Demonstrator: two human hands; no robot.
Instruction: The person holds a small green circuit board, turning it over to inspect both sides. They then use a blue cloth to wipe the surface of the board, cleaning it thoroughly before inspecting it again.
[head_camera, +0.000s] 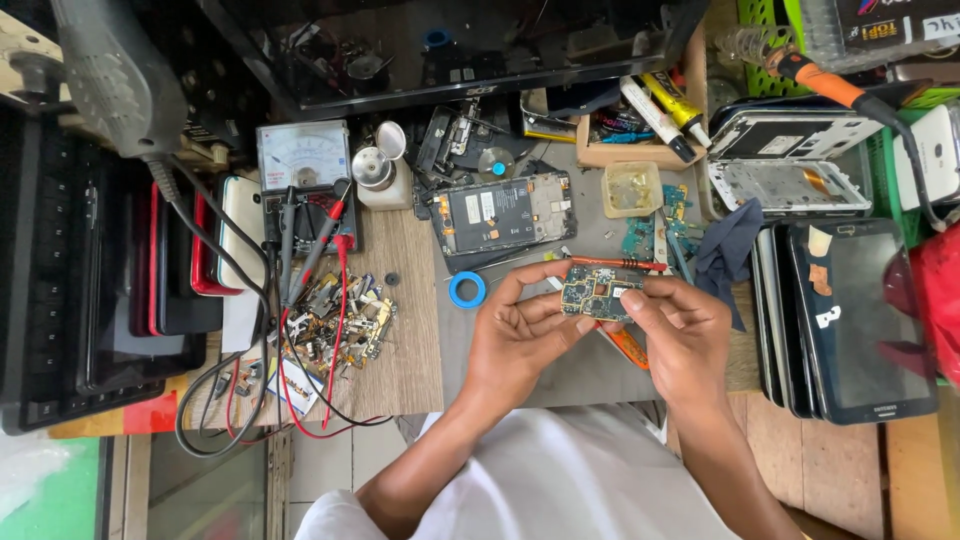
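Starting at the left edge: stacked dark devices (100, 290), then an analog multimeter (303, 158) with red and black probe leads (320, 250) trailing over a pile of small metal parts (345, 322), a blue tape ring (466, 289) and an opened phone chassis (503, 212) beyond. Left hand (520, 335) and right hand (680, 330) both pinch a small phone circuit board (597, 293), fingers curled onto its edges, lifted just above the grey mat (560, 370) at bench centre; looks like the inspection step, and any next move needs a steady edge grip. Farther right, dark phones (850, 320) stand stacked.
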